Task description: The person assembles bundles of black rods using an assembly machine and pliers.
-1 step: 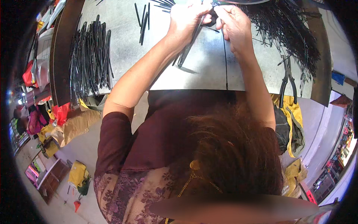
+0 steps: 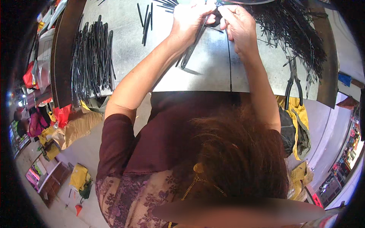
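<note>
At the far edge of the view, my left hand [image 2: 190, 21] is closed round a few long black strips [image 2: 193, 49], whose ends slant down toward me. Close beside it, my right hand [image 2: 241, 28] is closed in a pinch. From its fingers a thin black cord [image 2: 230, 60] runs down to the near edge of the table [image 2: 129, 49]. The fingertips of both hands nearly meet at a small dark piece, too bright and small to make out. Several loose black strips [image 2: 146, 28] lie left of my left hand.
A thick heap of black strips [image 2: 93, 57] covers the table's left side. On the right lies a tangle of thin black cords [image 2: 292, 34], with black-handled pliers [image 2: 292, 81] below it at the edge. Dark boards [image 2: 62, 57] border the table. Yellow bags [image 2: 79, 176] sit on the floor.
The lower end of the thin black cord has shifted very slightly to the left. Both hands keep their place and grip.
</note>
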### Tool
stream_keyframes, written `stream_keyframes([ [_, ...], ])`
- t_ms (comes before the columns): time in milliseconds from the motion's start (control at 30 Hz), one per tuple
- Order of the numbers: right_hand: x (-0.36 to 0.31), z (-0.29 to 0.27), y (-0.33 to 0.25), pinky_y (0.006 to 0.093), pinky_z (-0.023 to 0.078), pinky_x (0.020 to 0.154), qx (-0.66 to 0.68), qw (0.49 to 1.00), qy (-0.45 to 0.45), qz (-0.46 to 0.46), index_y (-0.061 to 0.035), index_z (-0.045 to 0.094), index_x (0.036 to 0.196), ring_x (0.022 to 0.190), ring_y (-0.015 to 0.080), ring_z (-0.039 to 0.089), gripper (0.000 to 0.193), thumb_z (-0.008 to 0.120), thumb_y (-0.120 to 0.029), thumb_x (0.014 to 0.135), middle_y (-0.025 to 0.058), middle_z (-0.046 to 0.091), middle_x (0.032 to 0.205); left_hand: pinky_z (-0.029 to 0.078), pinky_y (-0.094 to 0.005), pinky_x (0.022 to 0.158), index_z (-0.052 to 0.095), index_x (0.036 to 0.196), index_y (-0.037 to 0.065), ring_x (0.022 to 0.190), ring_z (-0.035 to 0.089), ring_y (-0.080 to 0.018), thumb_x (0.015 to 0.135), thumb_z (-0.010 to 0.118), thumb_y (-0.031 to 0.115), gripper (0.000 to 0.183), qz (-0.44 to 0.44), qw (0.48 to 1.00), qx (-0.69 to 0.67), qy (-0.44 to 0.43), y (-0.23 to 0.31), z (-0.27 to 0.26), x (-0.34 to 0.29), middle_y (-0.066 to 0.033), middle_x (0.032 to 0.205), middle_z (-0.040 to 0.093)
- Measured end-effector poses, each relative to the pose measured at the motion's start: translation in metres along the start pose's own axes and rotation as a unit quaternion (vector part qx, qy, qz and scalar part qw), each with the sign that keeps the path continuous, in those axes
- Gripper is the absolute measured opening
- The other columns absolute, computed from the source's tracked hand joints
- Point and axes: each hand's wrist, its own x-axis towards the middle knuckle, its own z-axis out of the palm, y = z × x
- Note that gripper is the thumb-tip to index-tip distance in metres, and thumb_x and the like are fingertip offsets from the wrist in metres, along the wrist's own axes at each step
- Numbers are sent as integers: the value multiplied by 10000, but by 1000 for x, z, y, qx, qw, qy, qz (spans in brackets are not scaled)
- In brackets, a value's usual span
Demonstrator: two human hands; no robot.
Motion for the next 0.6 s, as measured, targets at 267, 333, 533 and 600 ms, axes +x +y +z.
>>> stream_keyframes([
  [267, 3, 3, -1, 157, 277, 390, 34, 999, -5, 5, 16, 628, 1048, 427, 11, 386, 218, 626, -184, 960, 24, 599, 659, 457, -251, 550, 632, 829, 37, 590, 551, -128, 883, 638, 56, 57, -59, 994, -90, 19, 7, 5, 0, -31, 708, 587],
  [333, 3, 4, -2, 157, 273, 389, 40, 999, -9, 5, 12, 630, 1050, 425, 10, 384, 214, 627, -182, 959, 24, 601, 660, 445, -247, 542, 630, 825, 38, 586, 541, -120, 884, 639, 57, 63, 8, 997, -35, -63, -1, -6, 8, -30, 702, 583],
  [533, 3, 2, -3, 160, 264, 391, 50, 999, -9, 13, -9, 643, 1029, 422, 6, 377, 184, 633, -176, 953, 27, 602, 662, 431, -246, 536, 629, 822, 38, 582, 530, -110, 887, 638, 57, 67, 7, 998, -29, -61, 0, -3, 8, -26, 698, 580],
  [600, 3, 4, -6, 166, 263, 394, 50, 999, -10, 11, -15, 647, 1012, 423, 5, 370, 175, 636, -178, 949, 28, 602, 664, 430, -246, 537, 628, 819, 37, 581, 527, -111, 886, 636, 57, 70, 7, 997, -32, -65, 2, -2, 7, -25, 698, 579],
])
